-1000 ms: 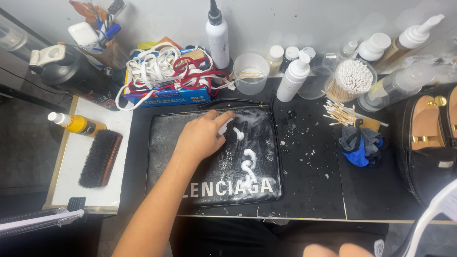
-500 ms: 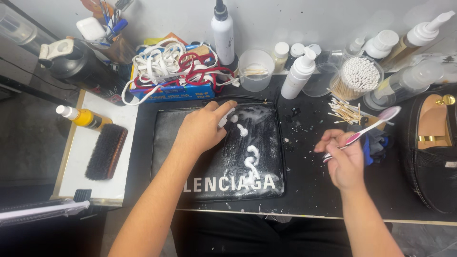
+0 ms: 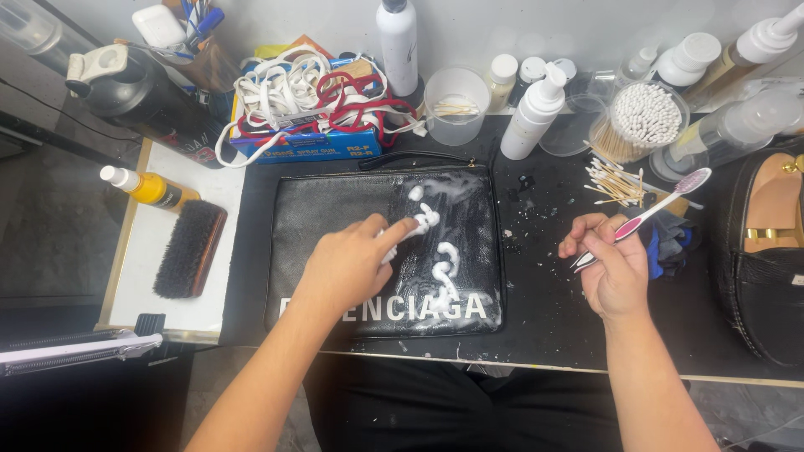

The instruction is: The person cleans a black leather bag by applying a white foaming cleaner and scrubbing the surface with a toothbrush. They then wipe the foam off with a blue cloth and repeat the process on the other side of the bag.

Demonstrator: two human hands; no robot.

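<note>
The fingers of the left hand are stretched forward and pressed into the white foam on the black pouch; nothing is gripped by them, the index fingertip being laid on a blob of foam while the rest are loosely curled. The fingers of the right hand are closed around the handle of a pink and white toothbrush, which is held tilted, its bristled head raised up and to the right above the dark table.

The pouch is laid flat at the middle of the table, with white lettering along its near edge and foam trails down its right half. Just beyond the right hand, loose cotton swabs are scattered beside a blue cloth. A white pump bottle is stood behind the pouch. To the left, 1 dark brush and 1 yellow bottle are seen on a white board. A black shoe is placed at the far right.
</note>
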